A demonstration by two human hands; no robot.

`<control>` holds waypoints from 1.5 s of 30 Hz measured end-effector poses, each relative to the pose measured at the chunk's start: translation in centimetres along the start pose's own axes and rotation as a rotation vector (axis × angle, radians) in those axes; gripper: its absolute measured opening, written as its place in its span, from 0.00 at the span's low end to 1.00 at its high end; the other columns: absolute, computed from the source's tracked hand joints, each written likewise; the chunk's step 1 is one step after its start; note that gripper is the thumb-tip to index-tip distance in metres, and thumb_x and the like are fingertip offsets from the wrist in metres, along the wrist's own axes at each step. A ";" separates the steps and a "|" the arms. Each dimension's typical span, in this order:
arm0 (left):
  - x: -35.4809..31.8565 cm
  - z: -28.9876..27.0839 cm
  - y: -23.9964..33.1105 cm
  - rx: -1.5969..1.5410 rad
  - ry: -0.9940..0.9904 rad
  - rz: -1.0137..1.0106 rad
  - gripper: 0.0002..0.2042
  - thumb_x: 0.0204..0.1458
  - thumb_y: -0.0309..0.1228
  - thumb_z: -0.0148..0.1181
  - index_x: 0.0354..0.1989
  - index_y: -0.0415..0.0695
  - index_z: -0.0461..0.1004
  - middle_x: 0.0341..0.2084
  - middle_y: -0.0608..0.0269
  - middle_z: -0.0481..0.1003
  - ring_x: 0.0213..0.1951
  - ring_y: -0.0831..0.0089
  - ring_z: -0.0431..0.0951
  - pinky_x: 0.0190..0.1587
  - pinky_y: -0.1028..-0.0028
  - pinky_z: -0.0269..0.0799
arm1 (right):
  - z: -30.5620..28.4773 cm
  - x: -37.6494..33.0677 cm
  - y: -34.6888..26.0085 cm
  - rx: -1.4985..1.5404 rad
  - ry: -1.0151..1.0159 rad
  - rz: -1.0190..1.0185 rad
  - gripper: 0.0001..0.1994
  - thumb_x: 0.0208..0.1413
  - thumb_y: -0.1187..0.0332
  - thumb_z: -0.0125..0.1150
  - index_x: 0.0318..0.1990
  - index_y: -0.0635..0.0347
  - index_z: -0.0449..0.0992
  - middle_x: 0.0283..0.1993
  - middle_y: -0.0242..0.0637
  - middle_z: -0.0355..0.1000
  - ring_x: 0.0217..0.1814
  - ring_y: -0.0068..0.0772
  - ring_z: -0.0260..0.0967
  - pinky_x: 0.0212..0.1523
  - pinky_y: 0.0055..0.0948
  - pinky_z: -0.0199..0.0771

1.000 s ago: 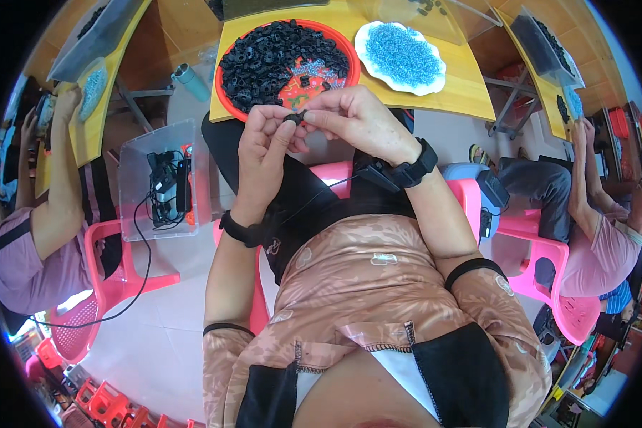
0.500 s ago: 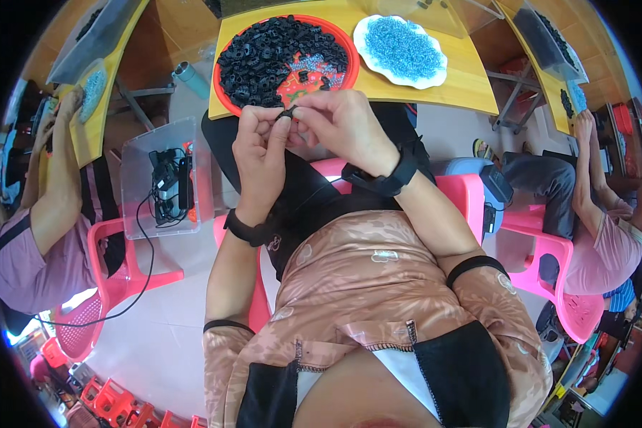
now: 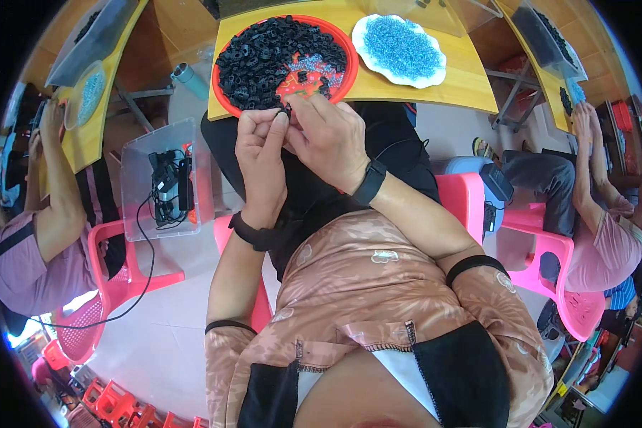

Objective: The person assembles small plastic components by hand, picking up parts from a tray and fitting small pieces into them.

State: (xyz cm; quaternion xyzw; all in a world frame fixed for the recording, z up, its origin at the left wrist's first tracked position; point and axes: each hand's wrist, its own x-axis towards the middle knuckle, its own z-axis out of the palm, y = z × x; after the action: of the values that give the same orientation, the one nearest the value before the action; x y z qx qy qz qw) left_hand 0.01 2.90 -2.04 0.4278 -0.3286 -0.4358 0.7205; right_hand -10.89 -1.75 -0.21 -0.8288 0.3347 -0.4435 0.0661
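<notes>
Two bare hands, head view, meet at the near rim of a red tray. The left hand [image 3: 262, 153] is pinched, thumb against fingers, on a small black part [image 3: 286, 110]. The right hand [image 3: 333, 139] has its curled fingertips at the same part, just beside the left thumb; its own contact is partly hidden, so whether it grips cannot be told. Both wrists carry dark bands.

Far of the hands, the red tray [image 3: 354, 63] rests on the left of a yellow desk [image 3: 449, 94]. Black pieces [image 3: 257, 60] are heaped over its left and far portions; small pale beads [image 3: 311, 63] lie toward its right, beside a bare patch of patterned floor. Right of the tray, near but apart, a scalloped white plate [image 3: 359, 44] holds blue beads [image 3: 401, 48].

Left of the person is a clear plastic box [image 3: 133, 189] containing black cables [image 3: 165, 167], with a teal bottle [image 3: 192, 80] farther off. One seated co-worker [image 3: 46, 250] appears at left, another [image 3: 599, 253] at right.
</notes>
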 end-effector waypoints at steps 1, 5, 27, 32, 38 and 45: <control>0.0 0.1 0.0 -0.006 0.017 0.000 0.05 0.57 0.24 0.54 0.40 0.43 0.68 0.31 0.66 0.76 0.32 0.84 0.74 0.36 0.84 0.67 | 0.2 0.0 0.1 -0.001 0.021 -0.011 0.17 0.41 0.71 0.65 0.42 0.59 0.73 0.28 0.35 0.68 0.28 0.38 0.69 0.28 0.32 0.67; 0.1 0.5 -0.2 -0.014 0.030 0.026 0.04 0.57 0.24 0.54 0.39 0.43 0.68 0.30 0.68 0.75 0.30 0.85 0.72 0.34 0.85 0.65 | 0.2 -0.1 0.2 -0.032 0.062 -0.078 0.17 0.42 0.72 0.62 0.43 0.58 0.73 0.29 0.34 0.69 0.30 0.38 0.69 0.31 0.33 0.66; 1.2 -1.0 0.1 0.037 0.177 -0.069 0.10 0.60 0.37 0.50 0.41 0.43 0.64 0.36 0.60 0.75 0.30 0.81 0.74 0.33 0.83 0.65 | -12.8 20.4 13.7 -0.413 0.165 0.175 0.13 0.49 0.63 0.61 0.40 0.61 0.76 0.28 0.44 0.75 0.28 0.46 0.73 0.30 0.40 0.72; 1.4 -1.7 -0.1 -0.024 0.230 -0.092 0.09 0.61 0.36 0.49 0.41 0.43 0.63 0.36 0.61 0.75 0.29 0.81 0.74 0.32 0.83 0.65 | -6.8 15.9 14.9 -0.237 -0.403 -0.082 0.09 0.48 0.64 0.64 0.34 0.58 0.80 0.26 0.41 0.74 0.27 0.36 0.72 0.30 0.33 0.71; 1.8 -2.3 -0.6 -0.040 0.290 -0.059 0.08 0.61 0.34 0.49 0.41 0.43 0.64 0.33 0.61 0.75 0.27 0.82 0.73 0.30 0.82 0.64 | 0.4 10.8 6.7 -0.002 -0.794 0.113 0.07 0.45 0.62 0.62 0.29 0.52 0.80 0.29 0.41 0.76 0.35 0.41 0.75 0.39 0.39 0.74; 1.5 -2.0 -0.4 -0.007 0.264 -0.079 0.09 0.60 0.33 0.50 0.43 0.42 0.64 0.34 0.60 0.75 0.27 0.80 0.74 0.29 0.83 0.64 | 5.0 10.4 4.8 -0.075 -0.794 0.097 0.13 0.43 0.59 0.68 0.31 0.57 0.80 0.33 0.47 0.76 0.39 0.47 0.75 0.41 0.40 0.74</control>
State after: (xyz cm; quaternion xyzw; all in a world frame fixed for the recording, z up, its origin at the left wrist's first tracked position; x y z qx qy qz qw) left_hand 2.20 2.07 -3.10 0.4914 -0.2124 -0.4047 0.7414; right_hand -5.37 -12.73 2.06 -0.9207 0.3381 -0.0726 0.1807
